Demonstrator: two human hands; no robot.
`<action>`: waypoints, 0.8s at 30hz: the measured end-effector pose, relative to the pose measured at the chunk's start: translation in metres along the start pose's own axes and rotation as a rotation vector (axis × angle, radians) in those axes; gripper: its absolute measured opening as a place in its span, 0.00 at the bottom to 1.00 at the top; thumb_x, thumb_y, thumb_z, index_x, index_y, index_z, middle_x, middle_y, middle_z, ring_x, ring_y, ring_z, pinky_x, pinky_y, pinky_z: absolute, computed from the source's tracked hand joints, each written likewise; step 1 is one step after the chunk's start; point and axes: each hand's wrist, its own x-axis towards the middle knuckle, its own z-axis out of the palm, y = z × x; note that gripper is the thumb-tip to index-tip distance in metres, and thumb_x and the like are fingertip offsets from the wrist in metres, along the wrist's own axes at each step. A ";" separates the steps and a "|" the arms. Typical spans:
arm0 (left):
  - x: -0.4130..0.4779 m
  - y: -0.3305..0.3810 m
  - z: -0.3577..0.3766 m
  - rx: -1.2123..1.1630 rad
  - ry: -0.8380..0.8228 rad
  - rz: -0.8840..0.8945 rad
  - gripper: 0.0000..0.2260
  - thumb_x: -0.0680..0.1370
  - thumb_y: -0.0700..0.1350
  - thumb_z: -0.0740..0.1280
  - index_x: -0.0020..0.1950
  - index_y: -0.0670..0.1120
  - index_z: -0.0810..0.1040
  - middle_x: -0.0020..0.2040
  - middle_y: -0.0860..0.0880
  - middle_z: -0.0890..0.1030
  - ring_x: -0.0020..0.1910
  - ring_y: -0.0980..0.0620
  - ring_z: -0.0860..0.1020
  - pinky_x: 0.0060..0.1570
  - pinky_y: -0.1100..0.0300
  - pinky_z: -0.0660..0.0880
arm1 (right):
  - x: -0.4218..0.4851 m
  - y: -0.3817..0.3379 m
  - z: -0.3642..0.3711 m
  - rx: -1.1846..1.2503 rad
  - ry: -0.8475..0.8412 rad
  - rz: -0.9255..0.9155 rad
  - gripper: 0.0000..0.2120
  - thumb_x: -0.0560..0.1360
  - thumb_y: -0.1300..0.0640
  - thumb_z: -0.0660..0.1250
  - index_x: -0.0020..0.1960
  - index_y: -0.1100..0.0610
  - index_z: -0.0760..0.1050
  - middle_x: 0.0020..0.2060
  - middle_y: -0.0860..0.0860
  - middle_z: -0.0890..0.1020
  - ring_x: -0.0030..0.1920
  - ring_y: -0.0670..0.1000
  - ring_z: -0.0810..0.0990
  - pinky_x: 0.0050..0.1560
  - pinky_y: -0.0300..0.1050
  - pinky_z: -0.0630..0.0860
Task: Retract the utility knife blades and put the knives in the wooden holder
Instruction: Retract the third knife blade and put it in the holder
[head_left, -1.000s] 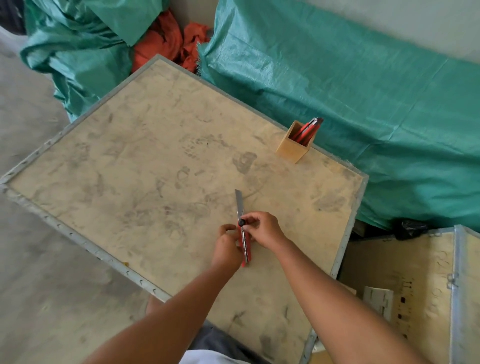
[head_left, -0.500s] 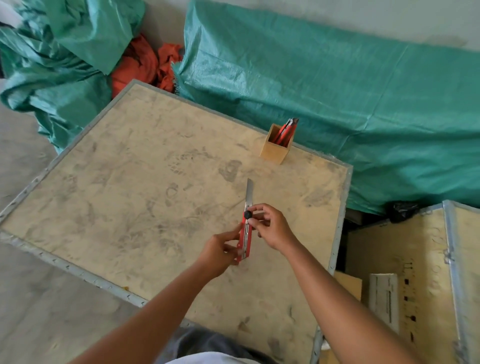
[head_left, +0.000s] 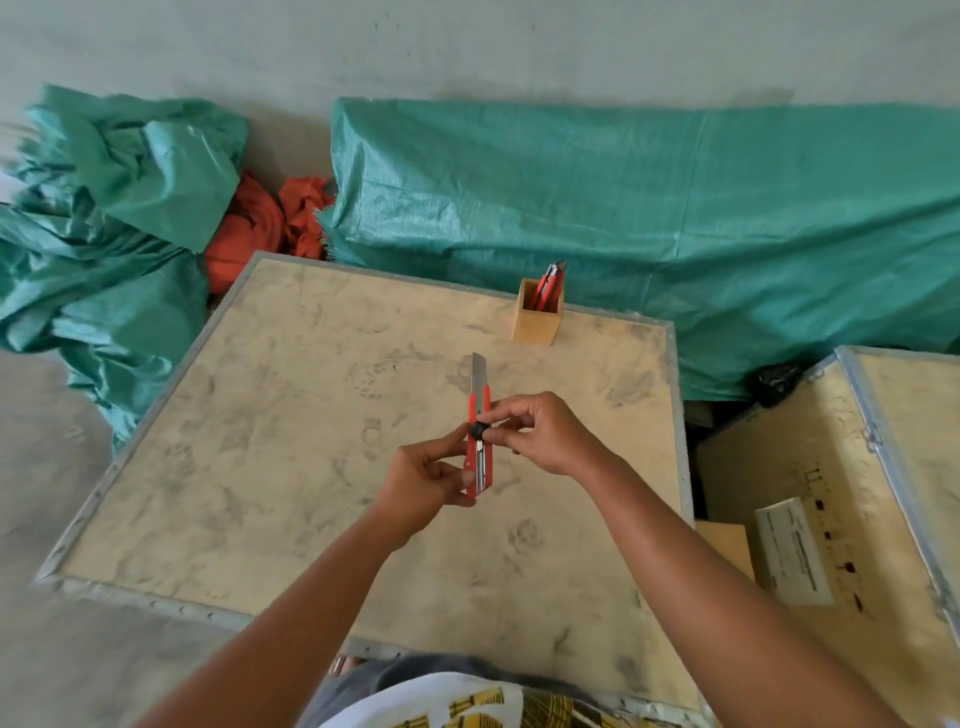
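Observation:
A red utility knife (head_left: 479, 410) is held upright above the middle of the wooden crate top (head_left: 291, 415), with its silver blade sticking out toward the far side. My left hand (head_left: 426, 480) grips the lower end of the handle. My right hand (head_left: 540, 434) pinches the black knob on the knife's side with thumb and forefinger. The square wooden holder (head_left: 536, 317) stands near the far right edge of the crate top. Several red knives (head_left: 551, 283) lean inside it.
Green tarpaulin (head_left: 675, 223) lies behind and to the left of the crate, with orange cloth (head_left: 260, 223) between the heaps. An open wooden crate (head_left: 831, 493) with a white box inside stands at the right. Grey floor is at the left.
The view has swung, so the crate top now looks squarer. Both hands have lifted the knife a little higher. The blade sticks out less than before.

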 end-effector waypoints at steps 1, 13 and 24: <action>-0.001 0.002 -0.009 -0.007 -0.005 0.007 0.23 0.76 0.29 0.69 0.65 0.51 0.79 0.53 0.54 0.86 0.36 0.53 0.84 0.44 0.50 0.84 | -0.002 -0.007 0.005 -0.007 0.006 -0.022 0.11 0.74 0.60 0.76 0.56 0.54 0.86 0.56 0.48 0.87 0.50 0.47 0.85 0.51 0.39 0.81; -0.011 0.030 -0.111 -0.052 -0.078 0.039 0.22 0.76 0.31 0.70 0.68 0.44 0.77 0.61 0.48 0.84 0.44 0.48 0.85 0.47 0.49 0.84 | 0.010 -0.075 0.073 -0.110 -0.007 -0.091 0.13 0.72 0.59 0.78 0.55 0.50 0.87 0.60 0.43 0.83 0.56 0.44 0.83 0.60 0.47 0.80; -0.007 0.053 -0.144 -0.050 -0.142 0.106 0.21 0.76 0.30 0.70 0.68 0.42 0.77 0.60 0.47 0.84 0.52 0.33 0.82 0.47 0.49 0.84 | 0.018 -0.101 0.094 -0.105 0.157 -0.112 0.11 0.70 0.53 0.80 0.50 0.46 0.83 0.53 0.41 0.82 0.50 0.43 0.81 0.43 0.40 0.79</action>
